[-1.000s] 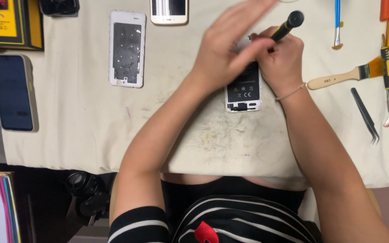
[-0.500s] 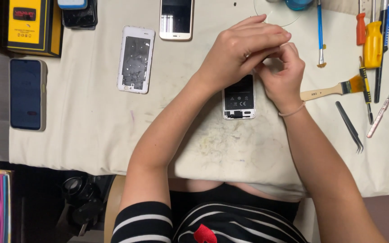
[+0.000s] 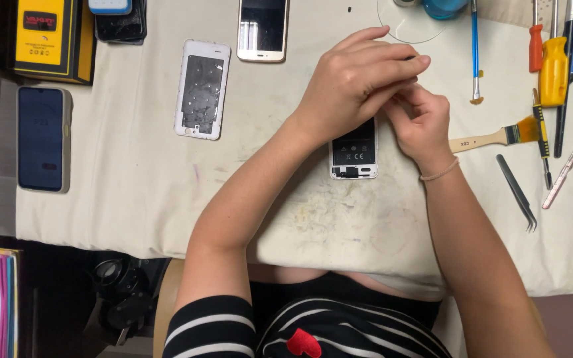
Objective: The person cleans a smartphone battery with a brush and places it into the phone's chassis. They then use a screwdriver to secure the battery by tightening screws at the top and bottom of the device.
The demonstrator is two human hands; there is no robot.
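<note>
The opened phone [image 3: 353, 151] is seen at frame centre, partly covered by the left hand [image 3: 356, 79] and right hand [image 3: 422, 122], fingers pinched together above it; what is held cannot be told.

Person, head view. Top: black with white horizontal stripes, short sleeves ending above elbow; stripes seen on left sleeve [image 3: 210, 328] and chest. Small red heart-shaped patch [image 3: 304, 343] at chest centre. Forearms bare. Thin pale cord bracelet [image 3: 440, 174] worn at right wrist. Hands: no rings or gloves seen.
</note>
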